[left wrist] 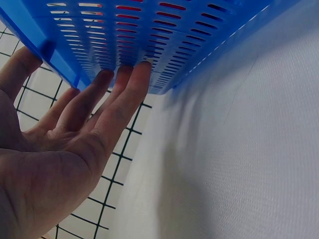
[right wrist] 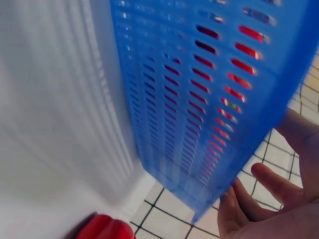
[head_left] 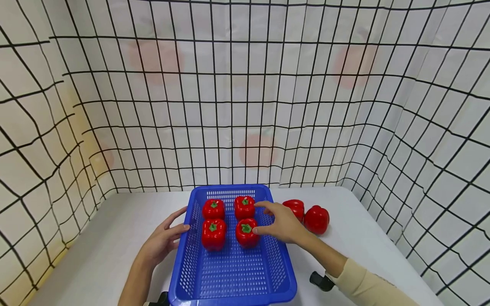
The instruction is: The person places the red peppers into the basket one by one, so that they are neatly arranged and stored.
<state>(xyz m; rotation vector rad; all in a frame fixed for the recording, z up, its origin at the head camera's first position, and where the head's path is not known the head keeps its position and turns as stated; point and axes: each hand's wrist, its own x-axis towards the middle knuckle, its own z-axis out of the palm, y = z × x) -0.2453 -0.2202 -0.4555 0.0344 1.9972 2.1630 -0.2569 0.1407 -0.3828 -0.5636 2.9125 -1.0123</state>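
Note:
A blue perforated plastic basket [head_left: 229, 280] holds several red bell peppers, paired in two columns toward its far half. My left hand [head_left: 160, 240] is at the basket's left side; the left wrist view shows its long fingers [left wrist: 132, 92] extended against the slotted outer wall below the rim. Over the right rim reaches my right hand [head_left: 281, 223], thumb and forefinger spread apart. Its thumb tip is at the front right bell pepper [head_left: 245, 240], its forefinger tip beside the back right bell pepper [head_left: 243, 208]. In the right wrist view the basket wall partly hides those fingers.
Two more red bell peppers lie on the white table [head_left: 111, 238] right of the basket, the nearer bell pepper [head_left: 317, 219] beyond my right forearm. Black wire mesh [head_left: 229, 127] stands in front of white sheeting at the back and both sides.

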